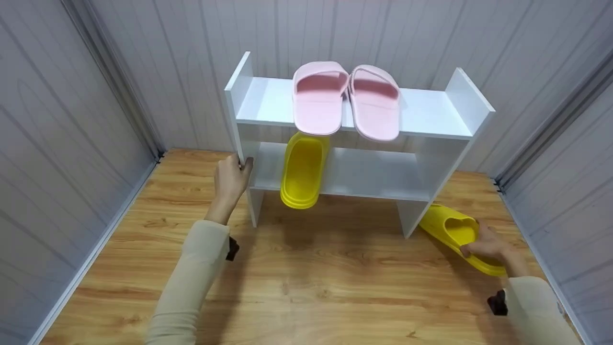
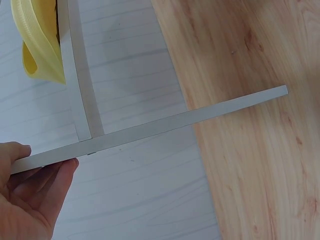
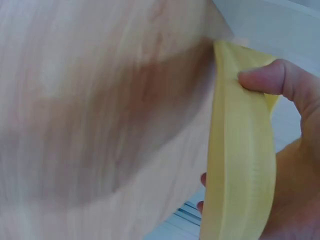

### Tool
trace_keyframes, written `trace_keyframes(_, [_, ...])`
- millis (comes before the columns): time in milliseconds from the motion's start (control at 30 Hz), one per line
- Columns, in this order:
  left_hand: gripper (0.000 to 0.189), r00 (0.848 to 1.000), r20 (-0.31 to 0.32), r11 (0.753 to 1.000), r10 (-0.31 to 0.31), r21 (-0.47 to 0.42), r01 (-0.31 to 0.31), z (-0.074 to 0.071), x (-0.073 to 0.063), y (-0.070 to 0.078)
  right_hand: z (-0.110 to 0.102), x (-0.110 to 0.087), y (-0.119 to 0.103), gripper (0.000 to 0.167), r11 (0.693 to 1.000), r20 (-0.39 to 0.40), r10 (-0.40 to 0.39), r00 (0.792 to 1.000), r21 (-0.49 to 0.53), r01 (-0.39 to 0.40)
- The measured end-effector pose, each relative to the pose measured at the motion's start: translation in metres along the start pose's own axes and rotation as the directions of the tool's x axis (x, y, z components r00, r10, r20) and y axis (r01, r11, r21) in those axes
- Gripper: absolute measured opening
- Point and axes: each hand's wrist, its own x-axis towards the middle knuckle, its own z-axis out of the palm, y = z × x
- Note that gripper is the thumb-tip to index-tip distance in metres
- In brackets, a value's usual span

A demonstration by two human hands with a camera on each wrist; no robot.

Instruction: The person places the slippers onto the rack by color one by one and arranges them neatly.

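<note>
My left hand point(image 1: 232, 178) grips the left side panel of a white shoe rack point(image 1: 373, 172), thumb on one face and fingers on the other in the left wrist view. In my right hand point(image 1: 489, 243) is a yellow slipper point(image 1: 443, 225), held by its side edges to the right of the rack, its toe toward the rack's right leg. A matching yellow slipper point(image 1: 301, 175) lies on the middle shelf at the left, its heel overhanging the front edge. Side by side on the top shelf sit two pink slippers point(image 1: 320, 108), point(image 1: 376, 110).
The rack stands on a wood-look floor point(image 1: 311, 287) against a pale panelled back wall point(image 1: 191, 72). Similar walls close in at left point(image 1: 57, 158) and right point(image 1: 570, 191), the right one near my right arm.
</note>
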Motion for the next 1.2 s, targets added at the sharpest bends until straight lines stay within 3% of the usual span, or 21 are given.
trace_keyframes(200, [0.022,1.0,-0.003,1.0,0.005,-0.001,-0.005,0.001,-0.001,-0.001,-0.01,-0.009,-0.008,0.097,0.999,0.104,-0.004,0.995,-0.031,0.008])
trace_keyframes(433, [0.023,1.0,0.003,1.0,-0.007,0.002,0.007,0.001,-0.002,-0.002,-0.018,-0.019,-0.016,0.097,0.999,0.243,0.039,0.969,-0.027,-0.033])
trace_keyframes(767, [0.023,1.0,-0.009,1.0,0.009,-0.018,-0.009,0.0,-0.001,-0.001,-0.027,-0.031,-0.029,0.096,0.995,0.346,0.099,0.933,-0.058,-0.085])
trace_keyframes(1033, [0.023,1.0,0.009,1.0,0.015,0.001,-0.015,0.0,-0.001,-0.001,-0.024,-0.036,-0.036,0.094,0.998,0.394,0.066,0.917,-0.013,-0.066])
trace_keyframes(1200, [0.023,1.0,0.018,1.0,0.001,0.001,-0.001,-0.001,0.0,0.0,-0.017,-0.033,-0.044,0.091,0.999,0.422,-0.027,0.906,0.051,0.006])
